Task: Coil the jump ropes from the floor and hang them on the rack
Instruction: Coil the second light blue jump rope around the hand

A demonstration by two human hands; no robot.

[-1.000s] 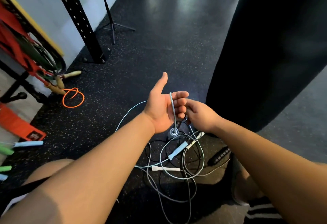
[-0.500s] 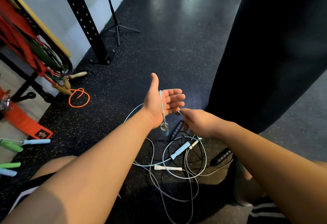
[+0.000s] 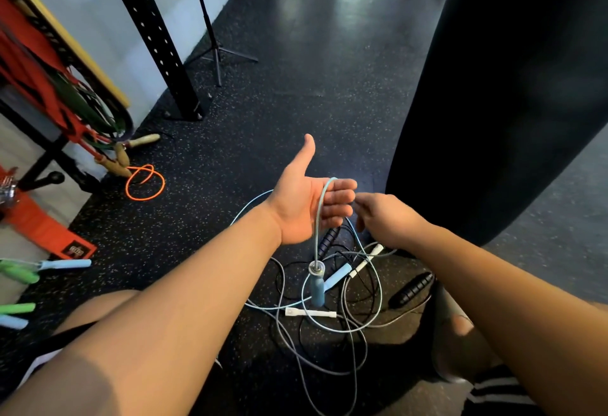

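Left hand (image 3: 306, 208) was flat open, palm up, with the thin pale-blue jump rope cord (image 3: 317, 221) just draped over its fingers. Its blue handle (image 3: 317, 289) hung straight down over the floor tangle (image 3: 311, 312). Right hand (image 3: 381, 218) sat right beside those fingertips, and I couldn't tell if it pinched anything.

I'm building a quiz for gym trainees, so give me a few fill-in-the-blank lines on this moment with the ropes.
1. The rope draped over the left hand is light ___.
2. Its handle dangles ___ the palm.
3. The looped rope lying alone near the wooden handles is ___.
Missing: blue; below; orange.
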